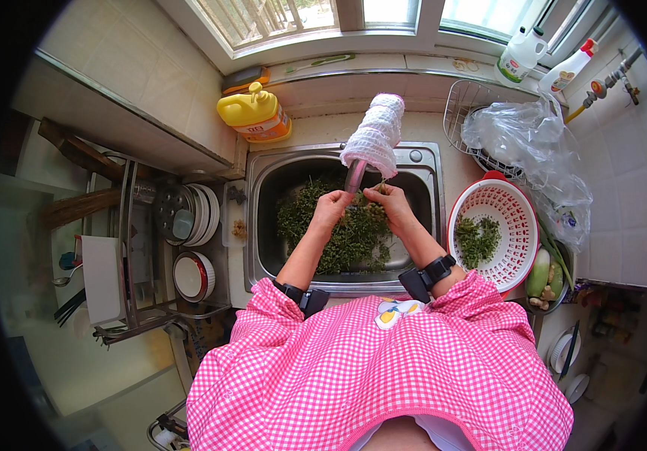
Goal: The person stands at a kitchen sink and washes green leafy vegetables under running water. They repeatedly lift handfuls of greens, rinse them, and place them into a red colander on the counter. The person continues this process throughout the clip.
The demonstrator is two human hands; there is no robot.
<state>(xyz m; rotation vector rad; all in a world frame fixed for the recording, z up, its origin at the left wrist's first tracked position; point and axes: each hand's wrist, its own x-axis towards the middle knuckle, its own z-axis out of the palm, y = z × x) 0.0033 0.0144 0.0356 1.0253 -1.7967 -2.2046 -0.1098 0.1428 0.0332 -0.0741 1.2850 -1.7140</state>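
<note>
A heap of small-leaved greens (323,248) fills much of the stainless-steel sink (426,225) before me. Above the heap, my right hand (391,204) pinches a sprig of greens (380,186) between thumb and fingers. My left hand (332,209) is close beside it, thumb and fingers drawn together near the faucet spout (355,176); whether a stem is between them is too small to tell. A white knitted cover with pink edging (377,132) wraps the faucet. At the right, a white plastic colander with a red rim (514,237) contains a small bunch of greens (477,241).
A yellow detergent pump bottle (256,115) stands behind the sink's left corner. On the right are a wire basket (459,121), clear plastic bags (521,132) and a bowl with green vegetables (539,273). A dish rack (132,242) with stacked plates (205,214) is at left.
</note>
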